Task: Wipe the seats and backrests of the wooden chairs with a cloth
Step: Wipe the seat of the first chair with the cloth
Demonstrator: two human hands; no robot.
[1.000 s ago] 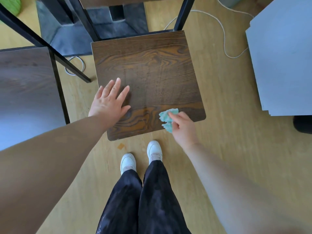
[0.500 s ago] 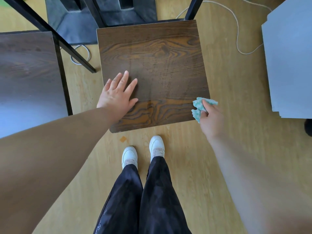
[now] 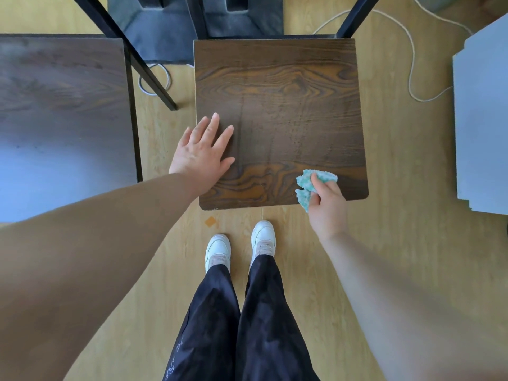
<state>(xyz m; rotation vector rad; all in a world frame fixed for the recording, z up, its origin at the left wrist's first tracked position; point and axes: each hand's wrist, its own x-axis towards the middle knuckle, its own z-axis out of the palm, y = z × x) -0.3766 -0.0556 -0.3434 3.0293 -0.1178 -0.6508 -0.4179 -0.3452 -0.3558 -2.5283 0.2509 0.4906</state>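
Head view: the right hand (image 3: 327, 207), clenched on the crumpled teal cloth (image 3: 316, 181), had returned from the seat's right edge, where it was half a second before, onto the front-right corner of the wooden chair seat (image 3: 277, 105). The left hand (image 3: 202, 158), released and flat, stayed braced on the front-left corner. The front strip was evidently being wiped in passes; backrests appeared not yet addressed.

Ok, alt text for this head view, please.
Seen from above, a right hand presses a crumpled teal cloth onto the near right corner of a dark wooden chair seat. The left hand lies flat on the seat's left edge.
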